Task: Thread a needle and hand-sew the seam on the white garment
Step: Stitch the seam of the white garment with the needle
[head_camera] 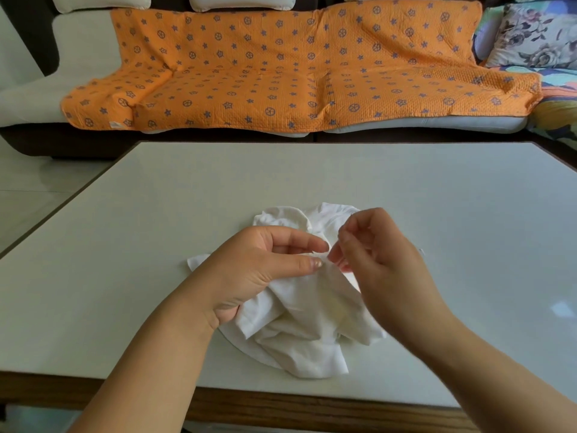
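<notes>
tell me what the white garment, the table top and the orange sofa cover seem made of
White garment: soft matte cloth, perhaps cotton; it crumples into loose folds.
Table top: hard, smooth, glossy, maybe glass or laminate; it mirrors light, and its edge shows wood grain.
Orange cover: quilted matte fabric; stitched ridges show.
</notes>
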`<state>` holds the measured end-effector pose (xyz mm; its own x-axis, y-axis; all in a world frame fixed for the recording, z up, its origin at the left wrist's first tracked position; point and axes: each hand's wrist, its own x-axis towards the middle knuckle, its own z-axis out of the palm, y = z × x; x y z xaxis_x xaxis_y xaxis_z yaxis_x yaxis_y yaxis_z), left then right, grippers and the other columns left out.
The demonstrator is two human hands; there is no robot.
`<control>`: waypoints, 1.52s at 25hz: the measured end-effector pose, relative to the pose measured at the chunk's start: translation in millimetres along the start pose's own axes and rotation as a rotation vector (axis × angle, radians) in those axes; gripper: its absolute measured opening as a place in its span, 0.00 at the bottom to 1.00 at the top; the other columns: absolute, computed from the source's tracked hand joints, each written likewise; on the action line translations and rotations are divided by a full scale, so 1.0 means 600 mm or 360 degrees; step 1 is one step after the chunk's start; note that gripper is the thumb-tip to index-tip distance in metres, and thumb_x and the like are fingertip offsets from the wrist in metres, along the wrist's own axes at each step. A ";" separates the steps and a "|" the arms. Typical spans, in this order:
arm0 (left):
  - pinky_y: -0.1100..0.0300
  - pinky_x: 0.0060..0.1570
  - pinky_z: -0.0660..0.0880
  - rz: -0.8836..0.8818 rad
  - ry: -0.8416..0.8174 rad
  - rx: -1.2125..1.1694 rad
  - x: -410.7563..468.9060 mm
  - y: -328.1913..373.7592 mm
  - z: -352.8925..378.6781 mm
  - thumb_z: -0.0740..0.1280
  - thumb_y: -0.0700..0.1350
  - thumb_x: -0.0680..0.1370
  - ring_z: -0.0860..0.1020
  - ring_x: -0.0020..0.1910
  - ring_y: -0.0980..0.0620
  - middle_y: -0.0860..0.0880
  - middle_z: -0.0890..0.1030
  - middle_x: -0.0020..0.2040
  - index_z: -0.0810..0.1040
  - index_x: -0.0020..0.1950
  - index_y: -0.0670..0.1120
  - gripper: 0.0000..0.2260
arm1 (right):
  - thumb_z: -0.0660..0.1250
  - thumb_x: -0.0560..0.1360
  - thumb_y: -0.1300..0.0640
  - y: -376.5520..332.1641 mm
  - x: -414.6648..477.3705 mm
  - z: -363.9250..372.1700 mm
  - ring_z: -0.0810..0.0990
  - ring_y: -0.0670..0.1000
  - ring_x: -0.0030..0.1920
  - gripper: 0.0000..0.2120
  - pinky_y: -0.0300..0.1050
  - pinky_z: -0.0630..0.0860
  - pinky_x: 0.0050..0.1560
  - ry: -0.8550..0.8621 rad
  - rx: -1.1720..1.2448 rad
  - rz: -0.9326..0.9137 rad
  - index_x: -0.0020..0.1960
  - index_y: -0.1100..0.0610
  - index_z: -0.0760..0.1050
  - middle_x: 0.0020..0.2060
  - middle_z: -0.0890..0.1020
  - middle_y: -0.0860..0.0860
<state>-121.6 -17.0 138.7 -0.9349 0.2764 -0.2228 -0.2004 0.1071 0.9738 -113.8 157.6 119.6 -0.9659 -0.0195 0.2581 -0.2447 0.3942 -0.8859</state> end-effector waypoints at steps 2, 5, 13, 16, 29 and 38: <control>0.67 0.52 0.76 0.0042 0.0037 -0.0016 0.002 -0.001 0.006 0.73 0.37 0.71 0.83 0.48 0.58 0.52 0.86 0.44 0.85 0.49 0.47 0.09 | 0.60 0.80 0.56 0.001 -0.014 0.010 0.79 0.42 0.40 0.07 0.32 0.72 0.39 -0.0001 0.0034 -0.0001 0.45 0.46 0.69 0.38 0.81 0.46; 0.67 0.51 0.77 0.0056 0.0006 -0.0007 -0.001 -0.002 0.008 0.72 0.34 0.72 0.83 0.49 0.56 0.50 0.86 0.46 0.84 0.49 0.47 0.11 | 0.59 0.81 0.56 0.002 -0.011 0.009 0.77 0.42 0.39 0.09 0.31 0.71 0.39 -0.0032 -0.0101 -0.0056 0.44 0.45 0.66 0.37 0.79 0.45; 0.60 0.61 0.75 0.0095 0.0032 -0.0017 0.004 -0.005 0.004 0.74 0.40 0.68 0.83 0.49 0.54 0.47 0.86 0.46 0.85 0.49 0.47 0.10 | 0.59 0.80 0.52 0.007 -0.022 0.003 0.77 0.36 0.46 0.06 0.31 0.71 0.40 0.0009 -0.0200 -0.0013 0.44 0.44 0.67 0.39 0.80 0.40; 0.64 0.57 0.77 0.0157 0.0075 0.0005 0.009 -0.007 0.010 0.73 0.36 0.71 0.83 0.48 0.55 0.45 0.86 0.48 0.84 0.48 0.47 0.09 | 0.60 0.81 0.55 0.014 -0.023 0.022 0.76 0.36 0.41 0.07 0.29 0.70 0.38 0.0011 -0.0148 -0.0053 0.45 0.46 0.67 0.37 0.78 0.41; 0.60 0.62 0.72 -0.0117 -0.0122 0.0429 0.002 -0.001 -0.008 0.66 0.58 0.74 0.82 0.53 0.58 0.54 0.86 0.49 0.85 0.50 0.50 0.16 | 0.56 0.80 0.54 0.005 0.007 -0.046 0.75 0.47 0.40 0.01 0.42 0.71 0.42 -0.0048 -0.0440 -0.0304 0.51 0.48 0.65 0.36 0.78 0.45; 0.62 0.50 0.78 0.0096 0.0030 0.0568 0.012 -0.017 0.005 0.75 0.43 0.73 0.83 0.45 0.56 0.52 0.85 0.42 0.84 0.42 0.52 0.03 | 0.58 0.80 0.56 0.014 0.012 -0.072 0.77 0.39 0.41 0.06 0.29 0.69 0.38 -0.0159 -0.0458 -0.0234 0.47 0.46 0.66 0.39 0.80 0.37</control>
<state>-125.4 -13.0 127.1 -0.9477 0.2754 -0.1612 -0.0327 0.4186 0.9076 -119.1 200.4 130.7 -0.9291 -0.1795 0.3232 -0.3616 0.6235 -0.6931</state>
